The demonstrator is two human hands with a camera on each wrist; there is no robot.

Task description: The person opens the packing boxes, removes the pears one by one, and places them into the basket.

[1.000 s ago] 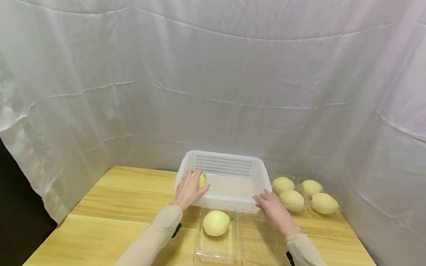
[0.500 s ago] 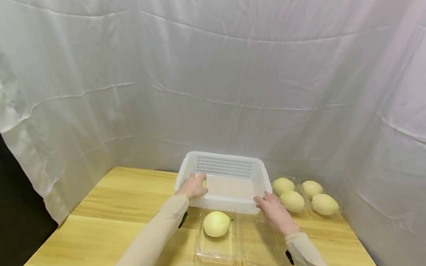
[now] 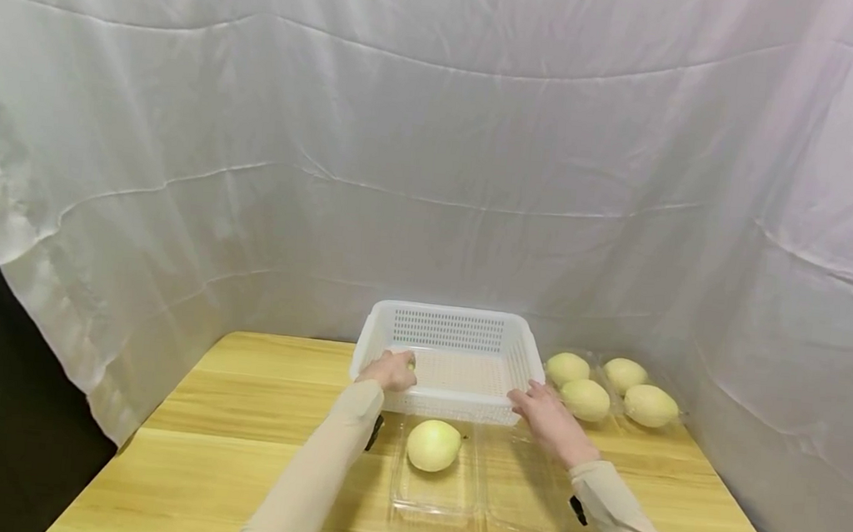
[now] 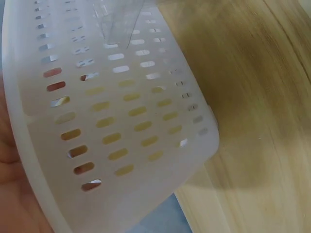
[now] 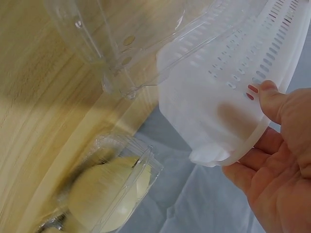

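My left hand reaches over the front left rim of the white plastic basket and grips a yellow pear, mostly hidden behind the fingers. In the left wrist view, yellow shows through the slots of the basket wall. My right hand holds the basket's front right corner, thumb outside and fingers curled under the rim in the right wrist view. In front of the basket, another pear lies in the back half of an open clear plastic box.
The clear box's lid half lies flat on the right, under my right forearm. Behind it to the right, two clear boxes hold pairs of pears. A wooden table carries everything; a grey curtain hangs behind.
My left hand has moved lower and slightly right in the basket, its fingers now covering nearly all of the pear. The right hand stays on the basket's corner.
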